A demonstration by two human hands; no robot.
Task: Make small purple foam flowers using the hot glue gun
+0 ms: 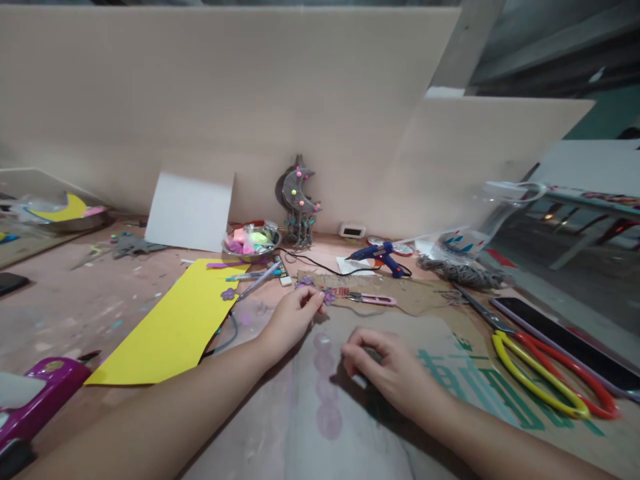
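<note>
My left hand (293, 317) reaches over the work surface, thumb and forefinger pinched at the edge of a small purple flower (329, 297). Another purple flower (305, 281) lies just behind those fingers. To the right, my right hand (383, 363) is curled, its fingertips bent inward; whatever they hold, if anything, is hidden. Between the hands a translucent sheet (305, 427) shows a row of pale purple round shapes (327, 390). A pink craft knife (373, 300) rests beyond on the cardboard (415, 303). One more purple flower (230, 294) sits on yellow paper (165, 327).
At the right lie red-and-yellow-handled scissors (545, 373), a phone (565, 340) and grey yarn (465, 272). A blue glue gun (383, 257), a bowl of coloured clay (250, 241) and a moon-shaped ornament (299, 193) stand behind. A magenta tool (50, 393) is at the left.
</note>
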